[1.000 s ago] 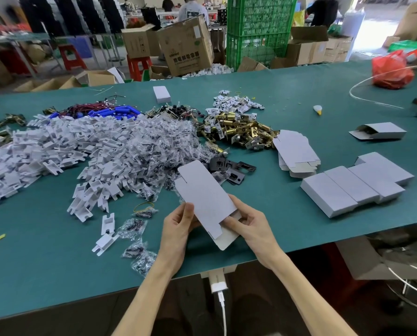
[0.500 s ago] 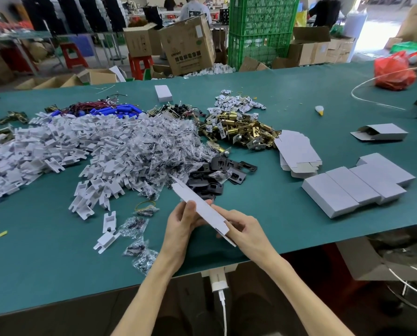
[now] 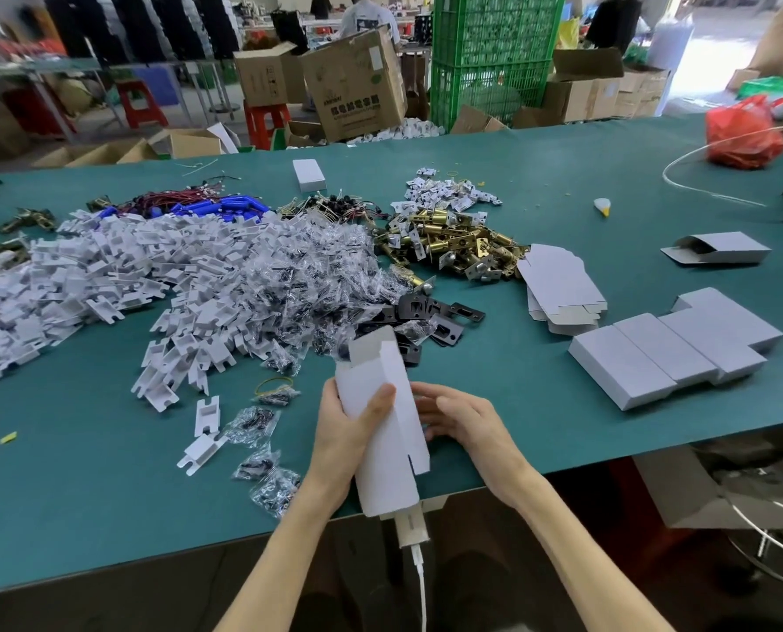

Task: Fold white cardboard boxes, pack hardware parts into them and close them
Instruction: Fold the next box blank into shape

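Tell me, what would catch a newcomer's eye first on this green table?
A sprawling heap of white plastic parts covers the left half of the table, with a glinting pile of brass latches behind its right end. Near the front edge, the left hand grips a half-formed white cardboard box, its far end open, with the right hand beside it. Finished white boxes lie in a row on the right.

The left hand [image 3: 340, 434] grips the white box [image 3: 389, 472], thumb across its front. The right hand [image 3: 468, 425] sits just right of the box, fingers loosely curved toward it.
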